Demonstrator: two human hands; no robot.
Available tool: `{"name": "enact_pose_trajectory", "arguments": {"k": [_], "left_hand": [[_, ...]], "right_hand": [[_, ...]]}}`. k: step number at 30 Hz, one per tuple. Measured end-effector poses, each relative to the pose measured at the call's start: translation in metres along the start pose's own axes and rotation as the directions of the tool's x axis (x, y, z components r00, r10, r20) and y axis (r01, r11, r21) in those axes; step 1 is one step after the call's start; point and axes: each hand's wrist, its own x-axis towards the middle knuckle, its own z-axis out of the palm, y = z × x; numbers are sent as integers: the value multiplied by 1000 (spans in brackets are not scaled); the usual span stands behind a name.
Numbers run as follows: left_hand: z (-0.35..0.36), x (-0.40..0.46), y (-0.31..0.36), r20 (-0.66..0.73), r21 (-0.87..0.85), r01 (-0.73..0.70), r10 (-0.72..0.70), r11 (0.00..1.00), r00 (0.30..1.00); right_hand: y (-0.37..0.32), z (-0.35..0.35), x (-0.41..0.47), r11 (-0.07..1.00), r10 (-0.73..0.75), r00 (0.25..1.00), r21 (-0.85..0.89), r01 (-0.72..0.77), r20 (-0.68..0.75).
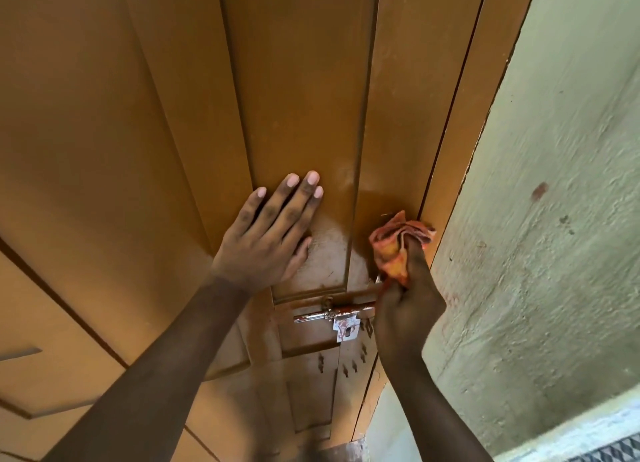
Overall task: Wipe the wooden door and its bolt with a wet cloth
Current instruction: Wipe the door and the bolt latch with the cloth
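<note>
- The left hand (pixel 270 233) lies flat, fingers straight, pressing on the wooden door (pixel 294 81); the right hand (pixel 405 309) grips a bunched orange wet cloth (pixel 398 243) against the door's stile, just above the bolt (pixel 332 314).
- Risk: the cloth could snag on the bolt's hasp, or the wipe could slide the bolt and shift the door.
- The bolt lies horizontally across the door, its rod's free end pointing left, the other end hidden behind the right hand.
</note>
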Motion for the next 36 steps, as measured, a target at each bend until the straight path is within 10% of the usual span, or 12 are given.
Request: {"name": "enact_pose_trajectory", "arguments": {"k": [8, 14, 20, 25, 31, 36], "left_hand": [[-1, 0, 0, -9, 1, -2, 2, 1000, 1000], [-2, 0, 0, -7, 8, -5, 5, 1000, 1000], [0, 0, -1, -12, -5, -18, 18, 1000, 1000], [1, -1, 1, -25, -8, -15, 14, 1000, 1000], [0, -1, 0, -15, -13, -11, 11, 1000, 1000], [-1, -1, 1, -23, -18, -4, 4, 1000, 1000]], "right_hand": [[17, -2, -14, 901, -334, 886, -168, 401, 323], [-22, 4, -11, 973, 221, 975, 72, -221, 12], [-20, 10, -18, 995, -35, 994, -91, 44, 100], [-33, 2, -17, 919, 387, 921, 67, -388, 31], [-46, 17, -16, 965, 243, 970, 109, -239, -20], [-42, 5, -13, 785, 608, 794, 165, -597, -20]]}}
